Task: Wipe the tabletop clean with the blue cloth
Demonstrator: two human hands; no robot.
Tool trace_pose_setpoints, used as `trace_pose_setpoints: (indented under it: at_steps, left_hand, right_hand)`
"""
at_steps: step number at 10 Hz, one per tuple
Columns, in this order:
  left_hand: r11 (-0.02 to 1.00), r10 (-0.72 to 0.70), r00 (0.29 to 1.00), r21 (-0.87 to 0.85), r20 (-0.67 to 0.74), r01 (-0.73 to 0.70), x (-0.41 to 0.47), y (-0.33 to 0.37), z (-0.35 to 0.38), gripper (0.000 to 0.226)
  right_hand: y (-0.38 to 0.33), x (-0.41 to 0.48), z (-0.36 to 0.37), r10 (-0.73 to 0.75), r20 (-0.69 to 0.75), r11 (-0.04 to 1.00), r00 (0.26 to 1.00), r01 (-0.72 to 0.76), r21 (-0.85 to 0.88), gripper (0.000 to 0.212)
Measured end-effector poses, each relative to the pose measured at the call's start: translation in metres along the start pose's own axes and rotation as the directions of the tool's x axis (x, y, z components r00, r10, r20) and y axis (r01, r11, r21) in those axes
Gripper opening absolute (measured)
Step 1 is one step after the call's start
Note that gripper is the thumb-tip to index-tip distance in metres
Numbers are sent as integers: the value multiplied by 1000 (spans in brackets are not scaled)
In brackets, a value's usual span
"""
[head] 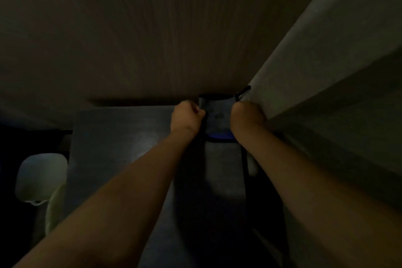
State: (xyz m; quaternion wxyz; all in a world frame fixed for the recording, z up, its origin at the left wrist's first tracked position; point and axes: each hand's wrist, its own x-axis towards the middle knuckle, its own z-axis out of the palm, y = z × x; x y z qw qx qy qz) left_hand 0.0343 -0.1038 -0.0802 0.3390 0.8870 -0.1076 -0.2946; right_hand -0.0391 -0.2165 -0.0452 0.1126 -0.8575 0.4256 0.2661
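Blue cloth [218, 136] sliver, dim, btwn left hand [187, 118], right hand [248, 116]

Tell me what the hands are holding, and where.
Left hand and right hand each grip a side edge of a dark bag; something blue shows inside.

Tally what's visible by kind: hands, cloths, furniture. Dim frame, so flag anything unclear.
Hands: 2, the left hand and right hand, both fisted on the edges of the cloth
Cloths: 1, a dark cloth with a blue patch showing; its true colour is unclear in this light
Tables: 1, the dark tabletop
Pale chair-like item: 1, at lower left, uncertain
Total: 5
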Motion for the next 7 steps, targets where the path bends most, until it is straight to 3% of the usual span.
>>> trace_pose_setpoints:
  at_steps: [3, 5, 6, 7]
  left_hand:
    - [998, -56, 997, 38, 48, 54, 2, -14, 10, 12]
    - [998, -41, 999, 41, 11, 41, -3, -10, 3, 33]
    - [998, 24, 1000, 62, 6, -25, -14, -5, -3, 24]
    - [995, 104, 994, -1, 20, -104, -29, 1, -7, 18]
  right_hand:
    - [2, 3, 20, -2, 74, 1000, 997, 1, 8, 34]
    - [3, 12, 35, 92, -6, 947, 996, -85, 310, 46]
    - [-2, -4, 27, 46, 38, 923, 998, -57, 380, 42]
    - [-11, -26, 20, -23, -60, 964, 998, 38, 263, 33]
